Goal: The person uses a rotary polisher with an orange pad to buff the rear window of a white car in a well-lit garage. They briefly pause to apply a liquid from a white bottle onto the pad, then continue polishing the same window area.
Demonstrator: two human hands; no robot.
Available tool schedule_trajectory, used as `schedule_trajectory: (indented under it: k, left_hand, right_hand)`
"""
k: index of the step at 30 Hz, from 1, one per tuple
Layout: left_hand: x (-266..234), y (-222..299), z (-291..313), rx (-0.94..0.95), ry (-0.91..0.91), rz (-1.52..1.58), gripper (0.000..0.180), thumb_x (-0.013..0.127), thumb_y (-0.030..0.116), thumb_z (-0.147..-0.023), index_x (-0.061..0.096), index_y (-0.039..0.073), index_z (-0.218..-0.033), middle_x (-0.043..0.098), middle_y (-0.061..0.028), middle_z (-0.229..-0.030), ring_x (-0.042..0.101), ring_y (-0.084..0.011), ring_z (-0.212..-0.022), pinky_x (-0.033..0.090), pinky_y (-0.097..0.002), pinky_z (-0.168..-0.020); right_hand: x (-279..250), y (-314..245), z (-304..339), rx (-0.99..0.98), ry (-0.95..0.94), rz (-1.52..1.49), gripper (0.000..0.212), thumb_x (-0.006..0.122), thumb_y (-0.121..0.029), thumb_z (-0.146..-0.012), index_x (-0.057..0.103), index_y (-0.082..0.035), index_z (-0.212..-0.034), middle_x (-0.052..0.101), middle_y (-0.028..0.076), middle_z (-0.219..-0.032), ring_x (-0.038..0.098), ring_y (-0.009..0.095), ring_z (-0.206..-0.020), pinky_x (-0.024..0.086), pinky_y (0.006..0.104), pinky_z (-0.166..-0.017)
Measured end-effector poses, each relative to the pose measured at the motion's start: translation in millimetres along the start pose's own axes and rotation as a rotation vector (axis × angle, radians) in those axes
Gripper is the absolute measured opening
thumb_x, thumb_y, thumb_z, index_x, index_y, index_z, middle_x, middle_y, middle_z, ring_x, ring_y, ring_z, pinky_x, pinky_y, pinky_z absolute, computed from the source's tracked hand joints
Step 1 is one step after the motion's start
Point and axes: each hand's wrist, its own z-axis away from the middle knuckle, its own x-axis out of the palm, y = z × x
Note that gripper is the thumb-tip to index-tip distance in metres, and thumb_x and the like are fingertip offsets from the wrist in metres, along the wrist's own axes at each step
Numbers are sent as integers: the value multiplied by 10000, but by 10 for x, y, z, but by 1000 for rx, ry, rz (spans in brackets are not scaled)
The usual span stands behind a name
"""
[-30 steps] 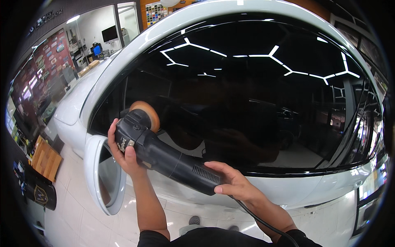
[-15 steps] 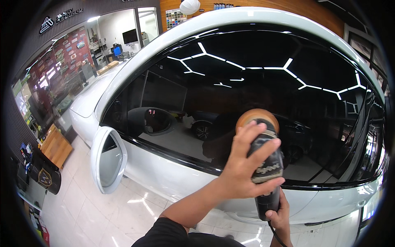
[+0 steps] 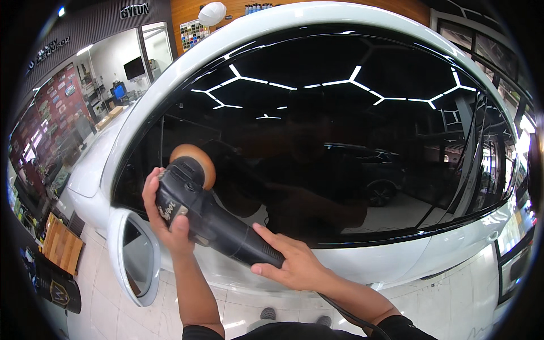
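Note:
Both my hands hold a black corded polisher (image 3: 218,224) slanted across the lower left of a dark, glossy car window (image 3: 317,170). Its orange foam pad (image 3: 194,157) is against the glass or very close to it. My left hand (image 3: 169,218) wraps round the polisher's head, thumb on the near side and fingers over the far side. My right hand (image 3: 294,262) grips the rear end of the handle, partly beneath it. From there the black cord (image 3: 351,316) runs down along my right forearm. Ceiling lights and a parked car reflect in the glass.
The white side mirror (image 3: 134,258) juts out just left of my left forearm. Below the window runs the white car door (image 3: 362,260). A wooden crate-like block (image 3: 61,243) and a black barrel (image 3: 56,292) stand at the far left on the tiled floor (image 3: 243,309).
The polisher has moved left across the window, toward the mirror, and turned from nearly upright to slanting. Both hands have kept hold of it. The whole view has shifted too.

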Motion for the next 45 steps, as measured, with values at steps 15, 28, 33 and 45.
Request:
schedule_trajectory:
  k: [15,28,33,45]
  left_hand:
    - [2520,1513,48,305,-504,193,690,850,359,-728,609,118,-1328,441,-229,-1379,458,-422,-1296,423,-525,-1053]
    - [1047,627,-529,106,-210,39,765,750,487,-761,563,50,-1362,500,-202,-1423,503,-344,-1315,394,-456,-1110]
    - [1052,711,-598,-8,-92,83,808,693,510,-763,537,39,-1401,512,-203,-1432,497,-328,-1328,351,-445,-1147]
    - [3808,2223,-651,311,-451,47,621,795,361,-789,610,43,-1289,568,-173,-1238,599,-313,-1118,477,-396,-981]
  right_hand:
    - [-711,1102,1586,-173,766,-594,972,724,-614,-830,359,12,-1479,615,185,-1210,693,258,-938,586,398,-790]
    - [-513,165,409,-176,281,-103,853,755,-415,-905,346,-73,-1572,557,262,-1421,596,357,-1278,446,373,-1068]
    - [-689,-2,359,-214,232,-27,850,654,-497,-953,285,-81,-1595,599,271,-1327,647,370,-1151,485,393,-982]
    - [-2573,459,1917,-247,614,-330,693,618,-369,-998,360,-41,-1550,620,188,-1298,592,231,-1195,428,345,-1050]
